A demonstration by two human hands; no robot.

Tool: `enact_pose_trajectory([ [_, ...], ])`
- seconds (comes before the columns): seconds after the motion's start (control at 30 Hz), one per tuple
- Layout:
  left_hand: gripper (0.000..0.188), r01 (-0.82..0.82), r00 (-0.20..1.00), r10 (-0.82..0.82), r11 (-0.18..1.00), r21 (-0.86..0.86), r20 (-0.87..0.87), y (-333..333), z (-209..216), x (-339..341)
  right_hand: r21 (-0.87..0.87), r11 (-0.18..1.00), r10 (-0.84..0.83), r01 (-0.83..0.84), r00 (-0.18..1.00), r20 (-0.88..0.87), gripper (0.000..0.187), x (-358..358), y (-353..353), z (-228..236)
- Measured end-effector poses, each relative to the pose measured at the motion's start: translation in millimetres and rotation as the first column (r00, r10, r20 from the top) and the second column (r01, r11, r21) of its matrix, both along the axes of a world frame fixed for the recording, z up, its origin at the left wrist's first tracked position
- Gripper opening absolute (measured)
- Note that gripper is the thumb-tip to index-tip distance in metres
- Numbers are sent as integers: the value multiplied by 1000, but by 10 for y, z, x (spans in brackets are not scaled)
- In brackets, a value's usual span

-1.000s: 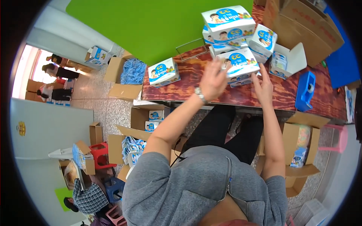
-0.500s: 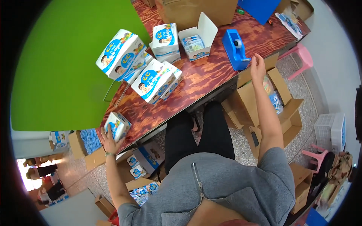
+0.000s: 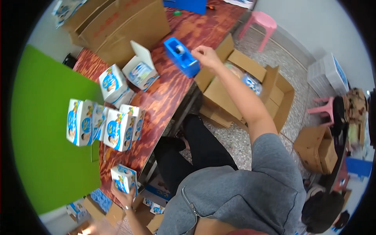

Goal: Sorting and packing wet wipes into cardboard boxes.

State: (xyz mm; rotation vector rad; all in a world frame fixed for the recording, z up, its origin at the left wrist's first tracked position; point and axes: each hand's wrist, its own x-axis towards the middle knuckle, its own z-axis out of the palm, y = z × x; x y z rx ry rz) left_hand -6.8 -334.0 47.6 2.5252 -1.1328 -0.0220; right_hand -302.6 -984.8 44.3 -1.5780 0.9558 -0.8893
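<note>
My left hand point(image 3: 124, 196) grips a small white-and-blue carton point(image 3: 122, 177) at the near left corner of the table. The fingers wrap round its lower side, and the carton looks closed. Beside the cutting end of a blue tape dispenser point(image 3: 176, 59), my right hand point(image 3: 208, 58) has its fingertips pinched together; whatever is between them is too small to make out. Several similar cartons point(image 3: 114, 129) are stacked along the table's left edge. Farther back stands an open white carton point(image 3: 141, 73) filled with small packets, its lid flap raised, next to another closed carton point(image 3: 111, 83).
A large brown cardboard box point(image 3: 129, 31) occupies the far side of the red-brown patterned table point(image 3: 156, 107). Open cardboard boxes point(image 3: 223, 98) stand on the floor under my right forearm. A pink stool point(image 3: 261, 21) is beyond them; a green panel point(image 3: 43, 129) borders the table's left.
My view has turned toward the right. My right fingers have closed into a pinch by the dispenser. My left hand, earlier laid on the small carton, now wraps round it.
</note>
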Motion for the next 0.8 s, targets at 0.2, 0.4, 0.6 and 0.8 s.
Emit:
enact_pose_trajectory([
  [0.2, 102, 299, 952, -303, 951, -73, -48, -1367, 309, -954, -207, 970, -220, 127, 818, -531, 16, -830, 81, -1164],
  [0.4, 95, 379, 919, -392, 909, -174, -47, -2542, 162, -1387, 276, 945, 142, -173, 981, 130, 13, -382, 903, -723],
  [0.6, 88, 359, 931, -338, 918, -170, 139, -3430, -186, -1316, 306, 855, 357, -419, 903, 237, 11, -122, 1646, 11],
  [0.8, 85, 338, 937, -328, 938, -72, 125, -3671, -379, -1276, 323, 834, 384, -447, 891, 243, 14, 155, 1879, -238],
])
